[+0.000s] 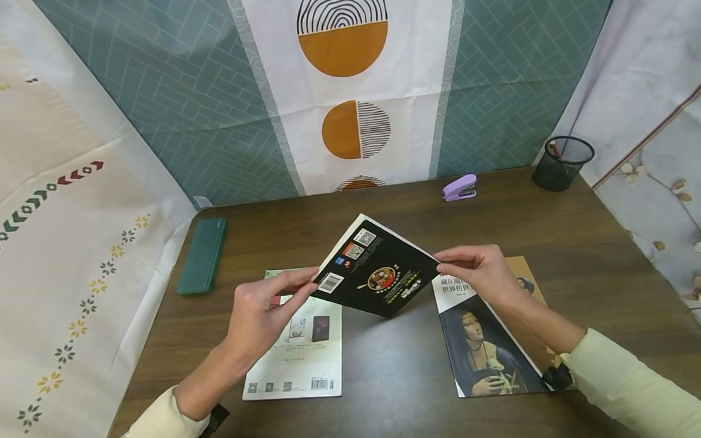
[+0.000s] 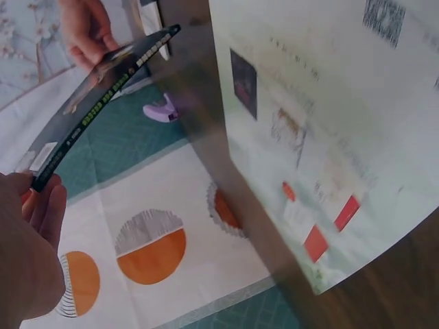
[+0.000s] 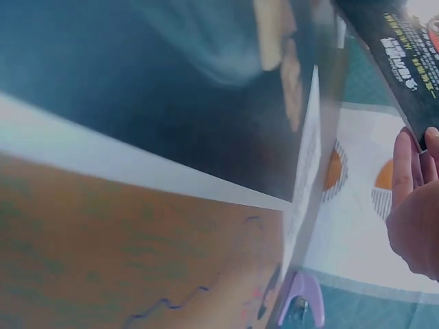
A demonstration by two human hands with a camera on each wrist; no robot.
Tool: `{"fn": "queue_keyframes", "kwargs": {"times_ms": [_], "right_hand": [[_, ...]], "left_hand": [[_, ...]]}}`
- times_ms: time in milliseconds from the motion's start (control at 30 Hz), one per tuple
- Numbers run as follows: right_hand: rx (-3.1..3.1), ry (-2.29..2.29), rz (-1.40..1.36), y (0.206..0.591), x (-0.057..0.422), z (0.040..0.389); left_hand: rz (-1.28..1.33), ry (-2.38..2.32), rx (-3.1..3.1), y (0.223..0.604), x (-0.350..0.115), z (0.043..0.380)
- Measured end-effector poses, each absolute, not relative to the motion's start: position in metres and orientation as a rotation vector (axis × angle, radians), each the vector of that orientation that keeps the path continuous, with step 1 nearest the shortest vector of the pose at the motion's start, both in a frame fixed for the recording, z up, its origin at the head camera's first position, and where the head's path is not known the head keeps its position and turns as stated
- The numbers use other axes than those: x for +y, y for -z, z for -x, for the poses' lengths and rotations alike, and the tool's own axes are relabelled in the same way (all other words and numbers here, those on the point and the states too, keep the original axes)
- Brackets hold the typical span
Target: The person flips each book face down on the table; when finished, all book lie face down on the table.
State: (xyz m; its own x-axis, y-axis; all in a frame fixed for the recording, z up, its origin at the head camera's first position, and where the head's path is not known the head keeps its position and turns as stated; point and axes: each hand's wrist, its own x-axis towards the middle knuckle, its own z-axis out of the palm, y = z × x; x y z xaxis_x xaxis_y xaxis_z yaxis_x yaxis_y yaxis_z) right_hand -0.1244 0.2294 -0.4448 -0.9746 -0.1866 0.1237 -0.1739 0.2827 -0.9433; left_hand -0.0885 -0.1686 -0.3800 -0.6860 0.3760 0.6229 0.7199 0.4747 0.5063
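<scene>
A black book [image 1: 381,269] with a barcode, QR codes and a round food picture on its cover is held tilted above the middle of the table. My left hand [image 1: 264,315] pinches its left corner between thumb and fingers. At the opposite corner my right hand [image 1: 486,272] pinches it the same way. The left wrist view shows the spine of the black book [image 2: 103,110] with yellow-green lettering. Below the left hand lies a pale magazine [image 1: 295,375], partly covered. Under the right forearm is a magazine with a painted portrait [image 1: 477,350], also partly covered.
A green case [image 1: 202,256] lies at the table's left edge. At the back stand a purple stapler [image 1: 459,188] and, farther right, a black mesh pen holder [image 1: 562,163]. Patterned cloth [image 1: 201,102] hangs behind the table [image 1: 391,398] and along both sides.
</scene>
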Motion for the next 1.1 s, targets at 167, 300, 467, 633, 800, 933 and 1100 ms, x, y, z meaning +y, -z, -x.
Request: {"fn": "queue_keyframes", "kwargs": {"times_ms": [167,300,467,633,800,933,1100], "right_hand": [[2.462,1.933,0.349,0.437,0.23,0.129],[2.465,1.956,0.336,0.431,0.228,0.134],[2.438,1.962,0.306,0.422,0.223,0.139],[2.423,1.945,0.311,0.419,0.217,0.147],[2.431,1.919,0.279,0.419,0.208,0.159],[2.418,1.91,0.251,0.419,0.201,0.167],[2.419,1.853,0.229,0.42,0.194,0.176]], "left_hand": [[0.789,1.17,-2.383,0.388,-0.17,0.084],[0.671,1.243,-2.476,0.395,-0.171,0.081],[0.527,1.347,-2.593,0.405,-0.171,0.078],[0.41,1.417,-2.716,0.414,-0.171,0.073],[0.371,1.529,-2.757,0.425,-0.169,0.065],[0.366,1.643,-2.754,0.434,-0.167,0.058],[0.394,1.7,-2.749,0.441,-0.164,0.052]]}}
